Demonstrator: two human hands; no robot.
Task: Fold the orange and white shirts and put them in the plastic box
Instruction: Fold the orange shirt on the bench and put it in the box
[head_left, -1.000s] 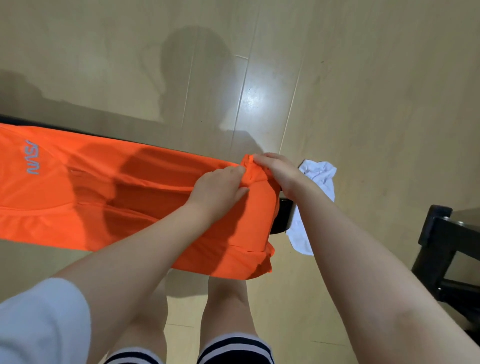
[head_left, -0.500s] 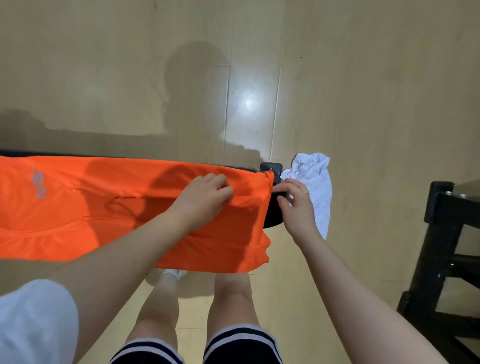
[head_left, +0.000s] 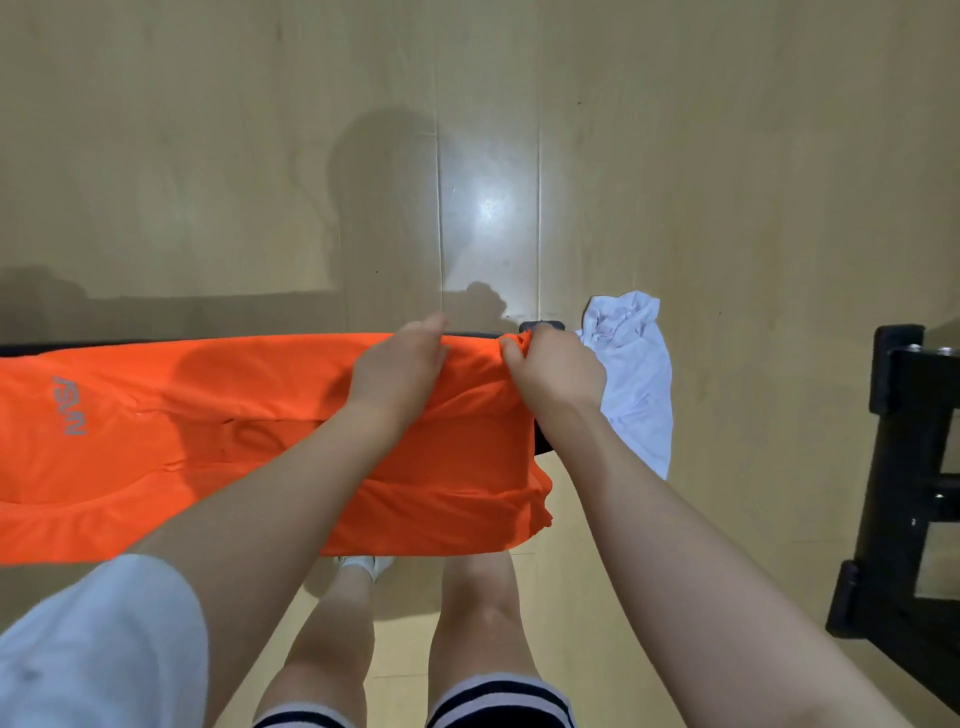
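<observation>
STEP: folding orange shirt (head_left: 208, 415), spread on bench (head_left: 541, 327); left hand (head_left: 400, 374) grips far edge; right hand (head_left: 556, 371) pinches corner | white shirt (head_left: 631, 374) crumpled alongside | NEXT: draw corner across squarely; box unseen

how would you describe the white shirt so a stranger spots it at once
Find the big orange shirt stretched across the middle. At its right end, just past the right hand, lies the white shirt. Unlike that flat orange one, it is white and crumpled.

The orange shirt (head_left: 208, 441) lies spread flat, grey NASA print at left, far right corner bunched. The white shirt (head_left: 636, 379) lies crumpled just beside its right end.
</observation>
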